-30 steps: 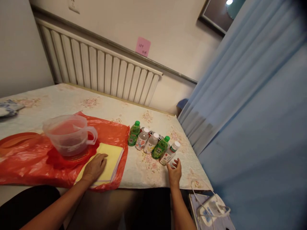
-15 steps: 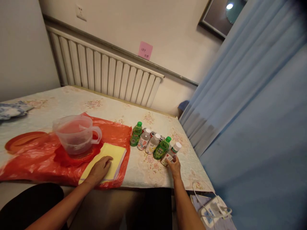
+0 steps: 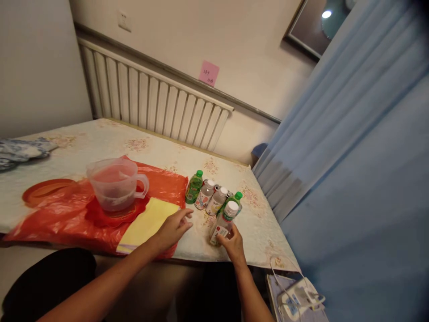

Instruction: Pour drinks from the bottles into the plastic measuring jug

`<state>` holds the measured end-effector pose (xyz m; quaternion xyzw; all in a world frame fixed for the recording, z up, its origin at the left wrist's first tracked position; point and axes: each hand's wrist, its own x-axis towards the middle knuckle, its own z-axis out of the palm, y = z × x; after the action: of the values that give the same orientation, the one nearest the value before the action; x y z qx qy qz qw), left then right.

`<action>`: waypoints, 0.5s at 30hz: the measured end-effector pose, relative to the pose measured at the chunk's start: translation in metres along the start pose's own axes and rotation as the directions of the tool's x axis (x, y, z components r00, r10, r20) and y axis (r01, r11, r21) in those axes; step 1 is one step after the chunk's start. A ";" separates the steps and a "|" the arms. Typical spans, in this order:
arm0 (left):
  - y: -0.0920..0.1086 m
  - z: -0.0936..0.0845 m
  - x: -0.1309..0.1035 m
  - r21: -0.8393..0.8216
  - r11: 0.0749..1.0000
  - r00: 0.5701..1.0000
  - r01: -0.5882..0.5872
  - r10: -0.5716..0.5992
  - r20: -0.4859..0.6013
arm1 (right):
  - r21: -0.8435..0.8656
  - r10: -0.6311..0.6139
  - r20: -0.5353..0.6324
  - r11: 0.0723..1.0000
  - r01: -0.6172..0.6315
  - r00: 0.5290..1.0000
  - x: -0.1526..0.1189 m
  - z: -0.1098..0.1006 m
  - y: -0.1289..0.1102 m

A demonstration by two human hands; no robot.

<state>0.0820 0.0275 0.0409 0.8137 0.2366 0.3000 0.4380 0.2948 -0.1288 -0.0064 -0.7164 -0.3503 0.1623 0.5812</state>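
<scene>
My right hand [image 3: 233, 243] grips a clear plastic bottle [image 3: 221, 227] with a white cap and a barcode label, tilted slightly near the front of the table. Fingers apart and holding nothing, my left hand [image 3: 174, 227] hovers between the yellow paper stack [image 3: 150, 219] and that bottle. Behind the held bottle stands a row: a green bottle [image 3: 194, 188] at the left, two white-capped bottles, one with a pink label [image 3: 204, 197] and one with a yellow label [image 3: 216, 203], and another green-capped bottle [image 3: 237, 197], partly hidden. Tops of cans show behind them.
A clear measuring jug [image 3: 115, 185] stands on a red plastic bag [image 3: 161, 174] at the left, beside an orange-red lid [image 3: 50, 190]. Blue curtains [image 3: 335, 134] hang at the right. A white power strip [image 3: 296, 297] with cables lies below the table's right front edge.
The clear bottle has moved from the row's right end toward me and left, in my right hand. My left hand has lifted off the yellow paper and moved right.
</scene>
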 end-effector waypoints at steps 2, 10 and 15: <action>0.022 -0.003 0.005 -0.060 0.998 0.999 -0.035 0.035 0.008 | 0.039 -0.033 0.108 0.999 0.029 0.994 -0.006 0.014 -0.013; 0.063 -0.037 0.016 -0.120 0.972 0.979 -0.203 0.201 -0.024 | -0.003 -0.208 0.368 0.974 0.225 0.906 -0.016 0.057 -0.044; 0.063 -0.058 0.010 -0.087 0.978 0.978 -0.192 0.182 -0.103 | -0.076 -0.223 0.429 0.957 0.281 0.875 -0.016 0.071 -0.056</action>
<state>0.0567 0.0351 0.1227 0.7951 0.1644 0.3890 0.4352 0.2207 -0.0844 0.0243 -0.6512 -0.5666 0.2097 0.4592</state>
